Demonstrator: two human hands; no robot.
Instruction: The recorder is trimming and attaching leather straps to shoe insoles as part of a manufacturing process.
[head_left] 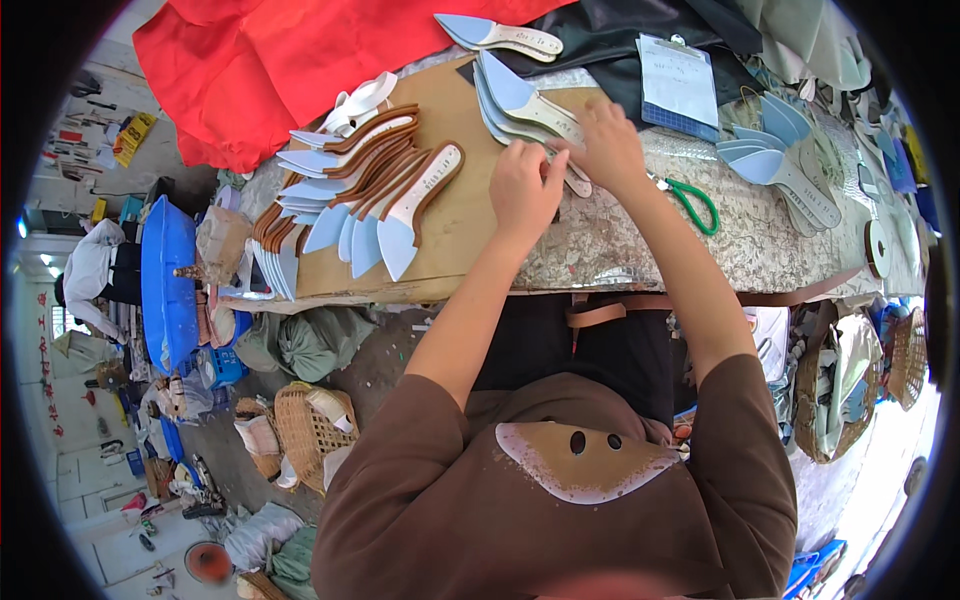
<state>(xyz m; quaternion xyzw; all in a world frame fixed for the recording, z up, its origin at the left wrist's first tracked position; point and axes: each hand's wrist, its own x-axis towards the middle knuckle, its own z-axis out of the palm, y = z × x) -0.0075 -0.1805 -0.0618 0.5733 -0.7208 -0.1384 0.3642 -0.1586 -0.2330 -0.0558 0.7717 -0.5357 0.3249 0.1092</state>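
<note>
A small overlapping stack of shoe insoles [507, 85], each with a pale blue pointed end and a cream narrow end, lies at the table's middle. My left hand [527, 190] is at the stack's near side, fingers curled in a pinch against the narrow ends. From the right, my right hand [608, 145] bends its fingers over the same ends, its thumb toward my left hand. The fingers hide the exact grip. To the left, a fanned pile of insoles with brown edging [350, 185] rests on brown cardboard [440, 110].
Green-handled scissors [695, 205] lie right of my right forearm. Beyond are a clipboard [680, 85] and another insole pile [780, 165]. Red material [240, 70] covers the far left. A tape roll [877, 248] sits at the right edge. Baskets [315, 430] stand below; a person [100, 265] bends at far left.
</note>
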